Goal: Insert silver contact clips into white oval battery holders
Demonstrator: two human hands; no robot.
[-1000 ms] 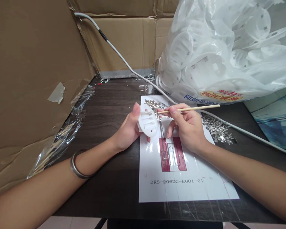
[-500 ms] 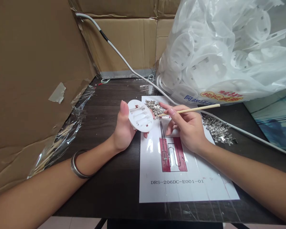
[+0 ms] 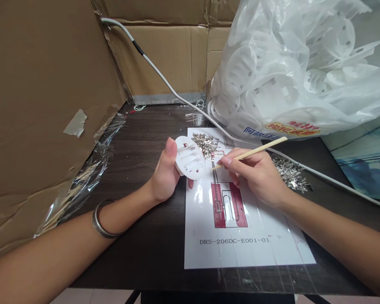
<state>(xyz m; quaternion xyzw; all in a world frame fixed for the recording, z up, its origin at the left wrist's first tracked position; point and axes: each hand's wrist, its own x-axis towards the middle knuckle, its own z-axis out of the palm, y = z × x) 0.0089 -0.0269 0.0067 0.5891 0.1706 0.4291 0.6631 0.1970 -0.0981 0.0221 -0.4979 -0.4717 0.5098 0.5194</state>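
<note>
My left hand (image 3: pixel 165 175) curls round white disc (image 3: pixel 190 159); my right hand (image 3: pixel 256 173) pinches stick (image 3: pixel 263 147); bag (image 3: pixel 272 90), cable (image 3: pixel 177 96) beyond; tabletop (image 3: pixel 139 152) runs left to cardboard (image 3: pixel 50 63).

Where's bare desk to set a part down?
Widest: dark tabletop between left cardboard wall and left hand. Also front-left, between left forearm, paper sheet and front edge. Crowded: back right (bag of white discs, cable); right of sheet (metal pieces); sheet's upper half (second metal pile, right hand, wooden stick).

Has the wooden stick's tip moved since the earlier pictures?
Yes. The tip of the wooden stick has shifted from the metal pieces toward the red diagram on the sheet.
</note>
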